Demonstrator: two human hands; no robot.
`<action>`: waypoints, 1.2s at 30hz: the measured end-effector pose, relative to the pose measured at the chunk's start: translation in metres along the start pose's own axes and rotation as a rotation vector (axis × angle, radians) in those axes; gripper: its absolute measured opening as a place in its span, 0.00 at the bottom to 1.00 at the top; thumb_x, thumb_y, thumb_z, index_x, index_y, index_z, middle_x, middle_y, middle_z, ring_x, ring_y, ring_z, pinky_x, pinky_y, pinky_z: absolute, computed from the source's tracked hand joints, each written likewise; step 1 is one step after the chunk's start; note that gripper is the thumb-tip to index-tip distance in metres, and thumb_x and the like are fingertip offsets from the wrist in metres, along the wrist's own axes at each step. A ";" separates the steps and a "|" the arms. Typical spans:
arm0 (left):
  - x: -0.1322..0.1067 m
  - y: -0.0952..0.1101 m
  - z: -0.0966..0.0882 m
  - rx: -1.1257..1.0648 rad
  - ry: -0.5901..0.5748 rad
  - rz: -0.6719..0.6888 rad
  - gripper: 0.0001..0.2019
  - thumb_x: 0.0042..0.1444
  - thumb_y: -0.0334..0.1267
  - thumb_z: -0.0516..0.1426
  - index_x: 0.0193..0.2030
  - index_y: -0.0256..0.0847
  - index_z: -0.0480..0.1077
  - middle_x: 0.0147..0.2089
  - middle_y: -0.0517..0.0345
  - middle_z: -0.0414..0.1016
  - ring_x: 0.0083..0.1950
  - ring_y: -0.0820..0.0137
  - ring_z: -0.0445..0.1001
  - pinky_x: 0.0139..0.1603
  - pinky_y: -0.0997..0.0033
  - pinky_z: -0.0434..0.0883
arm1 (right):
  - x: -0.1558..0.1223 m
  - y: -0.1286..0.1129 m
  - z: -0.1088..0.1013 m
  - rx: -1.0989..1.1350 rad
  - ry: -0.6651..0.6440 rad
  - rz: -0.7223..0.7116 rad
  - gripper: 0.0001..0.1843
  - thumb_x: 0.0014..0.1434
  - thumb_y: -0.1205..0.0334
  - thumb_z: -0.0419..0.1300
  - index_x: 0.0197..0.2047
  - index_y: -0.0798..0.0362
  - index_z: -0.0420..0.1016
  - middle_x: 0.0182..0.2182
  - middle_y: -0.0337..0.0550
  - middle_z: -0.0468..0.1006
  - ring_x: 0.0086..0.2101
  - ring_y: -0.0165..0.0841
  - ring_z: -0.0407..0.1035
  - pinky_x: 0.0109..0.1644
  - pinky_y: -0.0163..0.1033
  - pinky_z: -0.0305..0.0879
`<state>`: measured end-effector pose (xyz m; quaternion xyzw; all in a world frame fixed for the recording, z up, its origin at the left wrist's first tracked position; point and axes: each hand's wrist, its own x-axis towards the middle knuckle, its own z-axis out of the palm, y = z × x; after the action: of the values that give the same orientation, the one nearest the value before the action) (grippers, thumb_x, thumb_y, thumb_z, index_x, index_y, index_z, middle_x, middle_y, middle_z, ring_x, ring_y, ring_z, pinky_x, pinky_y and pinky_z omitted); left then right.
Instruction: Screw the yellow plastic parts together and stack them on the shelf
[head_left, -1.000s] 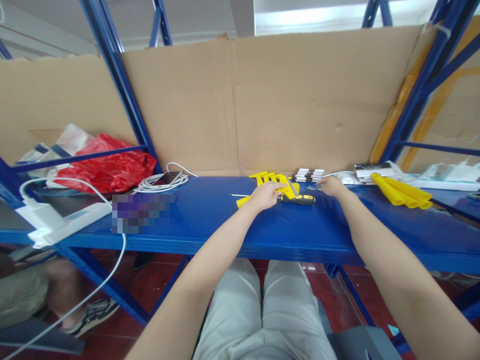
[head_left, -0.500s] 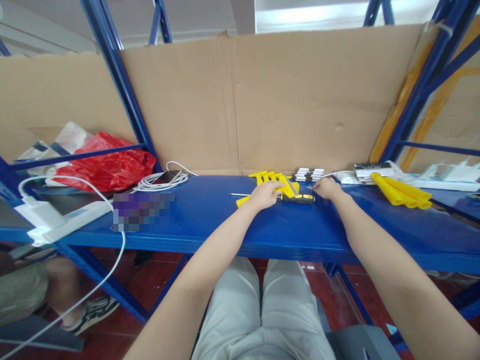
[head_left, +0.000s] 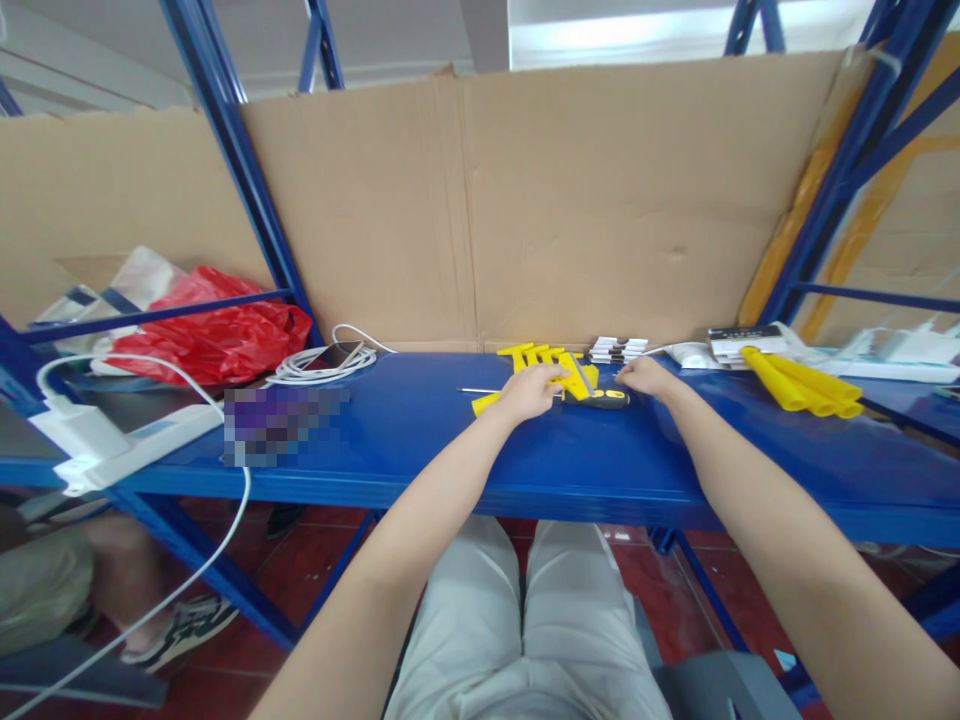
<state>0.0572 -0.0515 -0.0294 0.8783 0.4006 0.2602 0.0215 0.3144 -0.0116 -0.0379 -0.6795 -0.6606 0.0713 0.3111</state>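
Observation:
My left hand [head_left: 531, 392] is closed over a yellow plastic tool with a flat grey blade-like strip [head_left: 578, 378]. A yellow end [head_left: 486, 403] pokes out on the other side of that hand. Just in front lies a screwdriver with a black and yellow handle [head_left: 604, 399]; its thin shaft runs left, partly under my left hand. To the right, the fingertips of my right hand [head_left: 645, 377] are pinched together by small metal pieces, and what they hold is too small to make out. Several yellow T-shaped pieces [head_left: 529, 354] lie behind my left hand.
White packs with dark bands [head_left: 618, 349] stand at the back. Yellow tubes [head_left: 802, 385] and a small box [head_left: 744, 343] lie right on the blue shelf [head_left: 420, 430]. Coiled white cable [head_left: 322, 364], a red bag [head_left: 214, 325] and a power strip [head_left: 154, 445] are left. Cardboard [head_left: 600, 200] closes the back.
My right hand has shifted slightly left, closer to the screwdriver handle, over the spot where the small metal pieces lay. My left hand stays on the yellow tool.

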 end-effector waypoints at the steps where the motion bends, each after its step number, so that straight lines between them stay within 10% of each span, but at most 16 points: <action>1: 0.000 0.000 0.000 0.004 0.000 0.002 0.17 0.62 0.32 0.54 0.57 0.43 0.73 0.61 0.54 0.75 0.63 0.65 0.71 0.65 0.63 0.65 | -0.003 -0.008 -0.001 0.115 0.008 0.031 0.06 0.45 0.66 0.63 0.19 0.52 0.74 0.20 0.42 0.75 0.29 0.36 0.73 0.37 0.37 0.69; 8: 0.000 0.003 -0.002 0.029 0.002 0.019 0.16 0.62 0.32 0.54 0.55 0.43 0.74 0.59 0.54 0.76 0.61 0.64 0.73 0.65 0.62 0.65 | -0.021 -0.064 0.002 0.649 0.023 -0.090 0.02 0.46 0.65 0.62 0.25 0.53 0.76 0.30 0.41 0.80 0.37 0.33 0.73 0.50 0.40 0.66; 22: -0.005 0.009 -0.004 0.111 -0.003 0.037 0.16 0.63 0.33 0.54 0.55 0.46 0.75 0.57 0.55 0.77 0.59 0.63 0.74 0.61 0.61 0.69 | -0.022 -0.077 0.020 0.435 0.159 -0.294 0.07 0.47 0.68 0.62 0.19 0.51 0.73 0.32 0.42 0.77 0.42 0.36 0.71 0.56 0.45 0.63; 36: -0.009 0.017 -0.008 0.214 -0.040 0.071 0.19 0.64 0.33 0.51 0.59 0.48 0.72 0.54 0.52 0.76 0.57 0.61 0.74 0.59 0.61 0.70 | -0.024 -0.078 0.023 0.459 0.125 -0.181 0.03 0.46 0.66 0.59 0.23 0.52 0.71 0.29 0.40 0.77 0.39 0.37 0.72 0.52 0.43 0.65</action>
<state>0.0602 -0.0704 -0.0217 0.8942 0.3944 0.1987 -0.0736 0.2332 -0.0318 -0.0236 -0.5323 -0.6646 0.1490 0.5028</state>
